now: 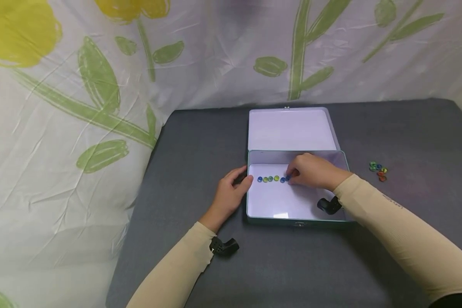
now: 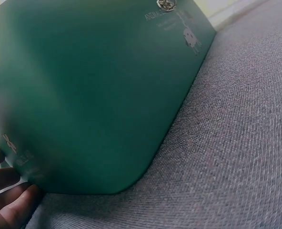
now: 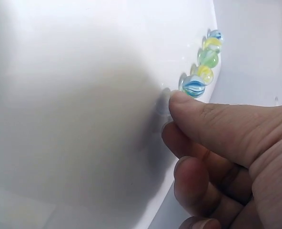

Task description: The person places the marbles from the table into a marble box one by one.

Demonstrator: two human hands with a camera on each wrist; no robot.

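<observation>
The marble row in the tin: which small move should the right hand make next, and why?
Probably ease the right hand off the blue marble it touches at the row's end, then reach for the loose marbles on the cloth beside the tin, since the row looks unfinished.

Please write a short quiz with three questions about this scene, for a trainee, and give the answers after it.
1. True or false: the lid of the green tin lies open behind the tray.
2. Where is the row of marbles? A) on the grey table B) inside the tin, by its back wall C) on the lid
3. What does each of the hands do?

Key
1. True.
2. B.
3. The left hand rests on the tin's left outer wall. The right hand has its fingertips at the right end of the row, at a blue marble. A small loose pile of marbles lies on the table, right of the tin.
</observation>
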